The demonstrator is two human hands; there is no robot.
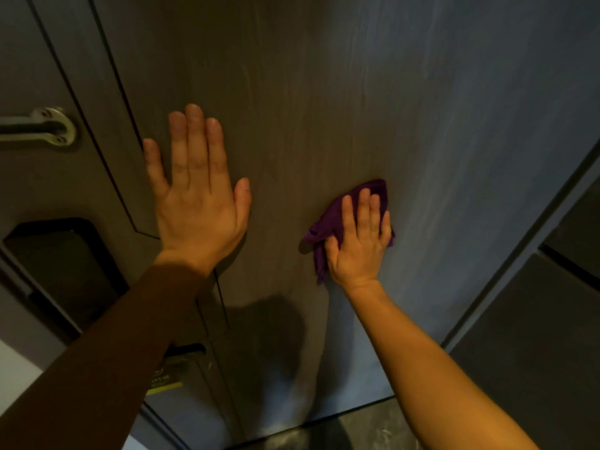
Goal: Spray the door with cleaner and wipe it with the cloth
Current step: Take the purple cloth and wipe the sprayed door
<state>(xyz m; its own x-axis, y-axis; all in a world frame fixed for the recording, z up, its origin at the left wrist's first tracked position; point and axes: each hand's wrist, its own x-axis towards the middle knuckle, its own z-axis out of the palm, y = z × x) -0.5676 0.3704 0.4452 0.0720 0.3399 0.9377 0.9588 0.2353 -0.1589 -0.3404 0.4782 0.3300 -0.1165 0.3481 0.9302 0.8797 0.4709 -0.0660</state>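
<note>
Our right hand (358,241) half hides the purple cloth (328,227) it presses to the door (324,108) mid-panel, our left hand (198,196) lies flat and open toward the left edge, near the cut-off handle (42,126).

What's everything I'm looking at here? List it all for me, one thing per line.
door: one, grey-brown wood grain with wet streaks, fills the middle of the view
cloth: one, purple, bunched against the door, right of centre
metal handle: one, silver, far left
dark panel: one, black, lower left
yellow sticker: one, low on the left, partly hidden by the arm
floor: dark tile, bottom edge
left hand: one, open, flat on the door, brown sleeve
right hand: one, pressing the cloth to the door, bare arm
</note>
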